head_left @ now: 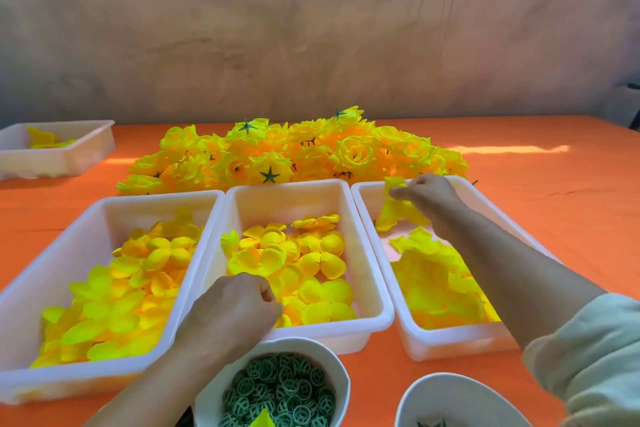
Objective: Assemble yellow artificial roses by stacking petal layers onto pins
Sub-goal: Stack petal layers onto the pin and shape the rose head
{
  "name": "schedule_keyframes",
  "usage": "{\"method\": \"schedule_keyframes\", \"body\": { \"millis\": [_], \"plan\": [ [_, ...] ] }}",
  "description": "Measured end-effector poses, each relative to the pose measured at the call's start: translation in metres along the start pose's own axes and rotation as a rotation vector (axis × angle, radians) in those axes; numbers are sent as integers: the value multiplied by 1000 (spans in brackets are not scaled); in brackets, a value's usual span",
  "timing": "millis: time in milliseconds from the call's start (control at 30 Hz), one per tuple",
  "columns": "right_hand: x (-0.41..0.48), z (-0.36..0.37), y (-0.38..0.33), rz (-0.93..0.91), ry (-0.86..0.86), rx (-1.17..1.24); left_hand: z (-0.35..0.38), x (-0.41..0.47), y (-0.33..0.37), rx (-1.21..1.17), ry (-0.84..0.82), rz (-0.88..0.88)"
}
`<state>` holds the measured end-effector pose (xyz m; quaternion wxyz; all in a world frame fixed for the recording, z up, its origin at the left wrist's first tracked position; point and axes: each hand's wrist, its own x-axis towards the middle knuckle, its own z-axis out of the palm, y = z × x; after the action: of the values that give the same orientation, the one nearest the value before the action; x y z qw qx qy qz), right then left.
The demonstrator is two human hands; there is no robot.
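Petal layer (394, 183) is pinched by right hand (427, 196) over right tray (450, 345). Left hand (235, 305) is curled at middle tray (287, 188); its hold cannot be told.

**One head cam, looking down over the counter**

Just a single wide-angle view from the person's head, so basically eye level, aimed forward and tilted down. The orange counter (540, 191) fills the lower part and the plain wall (311, 28) takes the top. It sits close. Two bowls (304, 345) get cut off by the bottom edge, three white trays (287, 185) are right under the lens, and the rose pile (298, 152) is mid-frame behind them. The left forearm (149, 388) and right forearm (512, 270) come in from below.
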<state>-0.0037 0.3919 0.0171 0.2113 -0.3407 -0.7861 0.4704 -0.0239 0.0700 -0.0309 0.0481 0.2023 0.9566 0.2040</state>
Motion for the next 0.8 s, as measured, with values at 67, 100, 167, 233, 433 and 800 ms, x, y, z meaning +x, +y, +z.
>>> {"method": "schedule_keyframes", "body": {
  "millis": [67,100,167,233,433,800],
  "plan": [
    [-8,-10,-5,67,-22,286,-1,0,0,-4,0,-1],
    [-13,-15,-8,94,-44,401,-1,0,1,-9,-2,-2],
    [-25,-24,-12,111,-73,523,-2,-1,3,-11,-8,-5],
    [-41,-31,-15,98,-105,575,-2,-1,5,-20,-3,0],
    [-106,-35,-37,-38,-286,598,-9,-2,8,-286,14,44],
    [-203,-15,-67,-291,-320,484,-102,-52,53,-1170,-310,90]
  ]
}}
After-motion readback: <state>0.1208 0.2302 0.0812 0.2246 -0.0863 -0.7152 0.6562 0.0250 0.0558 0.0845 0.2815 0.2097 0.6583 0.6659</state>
